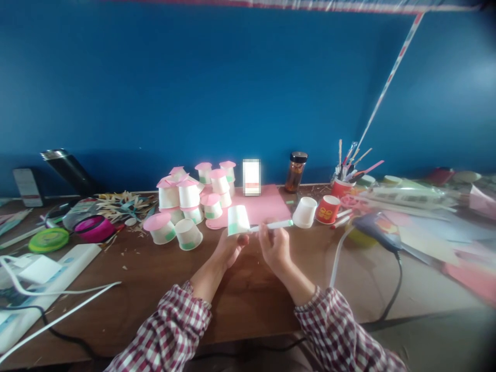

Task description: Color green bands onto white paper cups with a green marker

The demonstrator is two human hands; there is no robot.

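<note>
My left hand (pixel 229 251) is closed around a white paper cup (pixel 238 219) with a pale green patch, holding it above the table. In my right hand (pixel 276 247) is a white marker (pixel 277 225) with a green end, its other end pointing left at the cup's side. Whether the tip touches the cup I cannot tell. Left of the hands stand several upturned paper cups with pink paper tops, among them a front one (pixel 159 229). Beside that one sits an upturned cup with a green patch (pixel 189 235) and no pink top.
Pink paper (pixel 267 201) lies behind my hands. To the right are a white cup (pixel 305 212), a red cup (pixel 327 210), a dark jar (pixel 296 173) and a glue gun (pixel 377 230) with its cord. A power strip (pixel 79 261) with cables occupies the left.
</note>
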